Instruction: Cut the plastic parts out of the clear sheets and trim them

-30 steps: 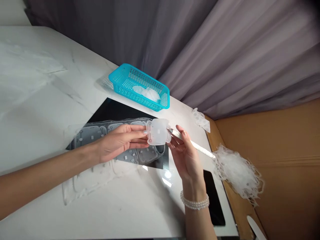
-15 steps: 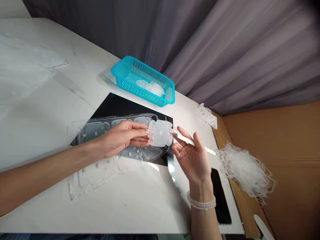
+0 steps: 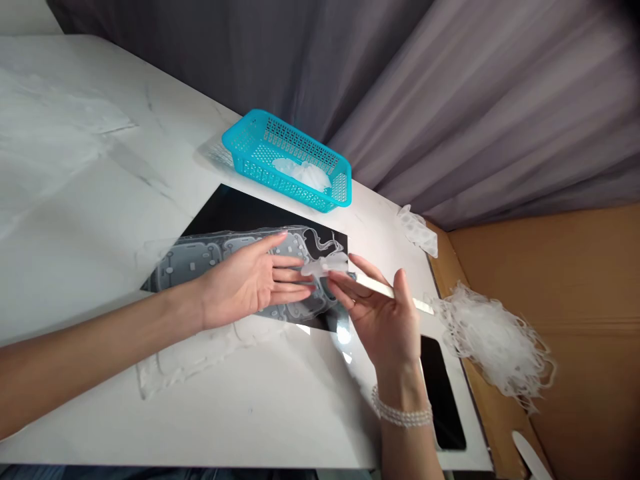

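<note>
My left hand (image 3: 250,280) is palm up with its fingers spread and the thumb apart, its fingertips by a small translucent piece (image 3: 325,265). That piece is now seen nearly edge-on, at the fingertips of my right hand (image 3: 383,317). A white-handled tool (image 3: 375,285) lies across the fingers of my right hand, held there. Under the hands, a clear moulded sheet (image 3: 190,261) with rounded shapes lies over a black mat (image 3: 225,207). Thin clear strips (image 3: 325,243) stick up at the sheet's right end.
A blue basket (image 3: 290,190) with translucent pieces stands behind the mat. To the right are a tangle of clear strips (image 3: 493,340), a black phone-like slab (image 3: 443,393) and a cardboard box (image 3: 565,287). A crumpled clear piece (image 3: 419,233) lies near the curtain.
My left hand has let go of the translucent piece and opened its fingers. The piece has turned from face-on to nearly edge-on. My right hand has shifted slightly left.
</note>
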`<state>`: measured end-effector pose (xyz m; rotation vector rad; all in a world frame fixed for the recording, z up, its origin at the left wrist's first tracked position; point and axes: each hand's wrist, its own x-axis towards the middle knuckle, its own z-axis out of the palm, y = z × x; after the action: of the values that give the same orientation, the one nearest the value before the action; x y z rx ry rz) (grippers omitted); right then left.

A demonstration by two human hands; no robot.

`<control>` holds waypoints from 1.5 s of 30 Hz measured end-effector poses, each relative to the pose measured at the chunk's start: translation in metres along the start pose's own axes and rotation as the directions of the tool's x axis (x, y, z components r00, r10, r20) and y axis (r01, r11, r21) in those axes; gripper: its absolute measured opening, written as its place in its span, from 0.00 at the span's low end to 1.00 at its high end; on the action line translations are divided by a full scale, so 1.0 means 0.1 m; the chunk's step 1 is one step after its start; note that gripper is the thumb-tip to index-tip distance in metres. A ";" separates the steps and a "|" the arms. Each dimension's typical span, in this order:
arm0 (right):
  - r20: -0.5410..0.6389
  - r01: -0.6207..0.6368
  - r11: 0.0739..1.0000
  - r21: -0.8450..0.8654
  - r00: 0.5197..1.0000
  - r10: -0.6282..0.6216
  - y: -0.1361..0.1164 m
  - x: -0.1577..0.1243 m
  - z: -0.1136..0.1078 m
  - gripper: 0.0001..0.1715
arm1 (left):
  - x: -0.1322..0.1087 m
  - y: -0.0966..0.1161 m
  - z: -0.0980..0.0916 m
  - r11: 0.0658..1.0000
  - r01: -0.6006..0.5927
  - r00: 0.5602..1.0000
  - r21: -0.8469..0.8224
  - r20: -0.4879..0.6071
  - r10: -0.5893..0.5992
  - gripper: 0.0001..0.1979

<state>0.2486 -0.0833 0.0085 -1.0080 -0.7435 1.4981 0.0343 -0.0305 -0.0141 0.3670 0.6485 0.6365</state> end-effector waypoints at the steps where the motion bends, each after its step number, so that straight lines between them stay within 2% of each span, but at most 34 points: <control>1: 0.012 -0.013 0.999 -0.033 1.000 0.013 0.02 0.00 0.01 0.37 | -0.01 0.00 0.02 1.000 0.012 1.000 -0.001 0.021 -0.012 0.34; 5: 0.035 -0.030 0.991 -0.131 0.999 0.034 0.03 0.01 0.00 0.38 | -0.01 -0.04 0.02 0.989 -0.115 0.993 0.090 -0.016 0.117 0.23; 10: -0.040 -0.010 0.986 -0.167 0.999 0.004 -0.01 0.08 -0.18 0.39 | 0.02 -0.07 -0.03 0.978 -0.114 0.983 0.172 -0.123 0.136 0.14; 13: -0.115 -0.012 0.983 -0.186 0.993 -0.009 -0.01 0.11 -0.26 0.36 | 0.01 -0.07 -0.05 0.962 -0.063 0.988 0.267 -0.117 0.097 0.20; 16: -0.131 -0.057 0.975 -0.215 0.991 0.029 0.00 0.12 -0.27 0.36 | 0.01 -0.10 -0.07 0.915 -0.021 0.992 0.403 -0.107 0.071 0.23; 20: -0.123 -0.061 0.969 -0.239 0.992 0.032 -0.01 0.11 -0.26 0.37 | 0.01 -0.15 -0.09 0.811 -0.026 0.985 0.585 -0.123 0.120 0.22; 23: -0.122 -0.081 0.962 -0.261 0.991 0.050 -0.02 0.12 -0.28 0.37 | 0.00 -0.16 -0.07 0.766 -0.030 0.976 0.642 -0.146 0.161 0.24; 27: -0.104 -0.109 0.953 -0.282 0.991 0.083 0.00 0.14 -0.30 0.36 | -0.03 -0.13 -0.02 0.805 -0.095 0.979 0.585 -0.091 0.181 0.20; 30: -0.058 -0.093 0.972 -0.217 0.995 0.082 0.01 0.14 -0.30 0.36 | -0.05 -0.07 0.02 0.882 -0.200 0.977 0.427 0.013 0.215 0.12; 32: -0.005 -0.097 0.983 -0.156 0.995 0.097 0.00 0.14 -0.29 0.35 | -0.07 -0.03 0.04 0.912 -0.235 0.971 0.336 0.050 0.232 0.11; 35: 0.037 -0.103 0.990 -0.094 0.994 0.107 -0.02 0.14 -0.29 0.33 | -0.10 0.03 0.07 0.938 -0.230 0.973 0.260 0.028 0.231 0.12; 39: 0.036 -0.106 0.992 -0.063 0.993 0.108 -0.04 0.14 -0.31 0.31 | -0.11 0.08 0.09 0.962 -0.198 0.980 0.187 0.007 0.200 0.10; 45: 0.046 -0.112 0.991 -0.069 0.992 0.116 -0.05 0.13 -0.31 0.32 | -0.08 0.10 0.06 0.968 -0.164 0.986 0.193 -0.007 0.168 0.09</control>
<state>0.2786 -0.0725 -0.0034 -1.0813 -0.7867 1.6111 0.0290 -0.0293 -0.0011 0.5987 0.7083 0.7408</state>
